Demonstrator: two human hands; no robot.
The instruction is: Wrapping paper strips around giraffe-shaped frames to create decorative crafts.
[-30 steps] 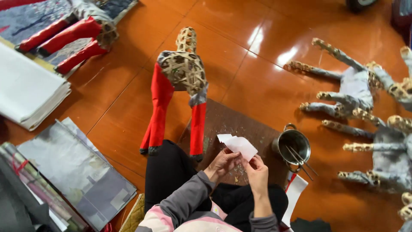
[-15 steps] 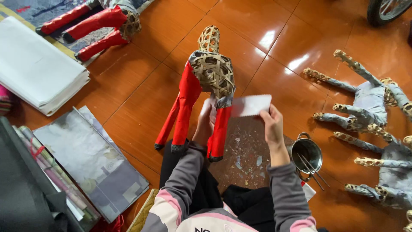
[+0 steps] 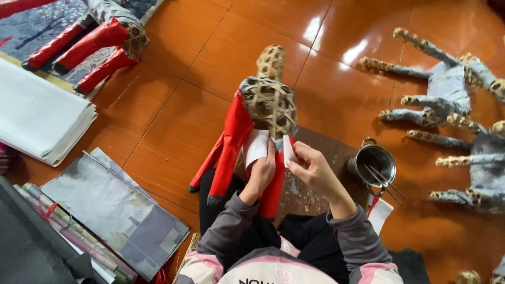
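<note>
A woven bamboo animal frame (image 3: 269,102) with red paper-covered legs (image 3: 231,142) stands on the tiled floor in front of me. My left hand (image 3: 262,171) presses a white paper sheet (image 3: 256,146) against the frame's chest between the red legs. My right hand (image 3: 310,168) pinches the other end of that white paper (image 3: 289,149), wrapping it round the frame. My legs in black trousers lie under the frame.
A small metal pot (image 3: 374,163) with sticks in it stands right of a dark work board (image 3: 321,197). Grey paper-covered frames (image 3: 452,89) lie at right. A white paper stack (image 3: 37,115), grey sheets (image 3: 110,205) and another red-legged frame (image 3: 100,44) lie at left.
The white paper was held in the air above my lap, then brought up to the frame. Now both hands press it against the frame's chest.
</note>
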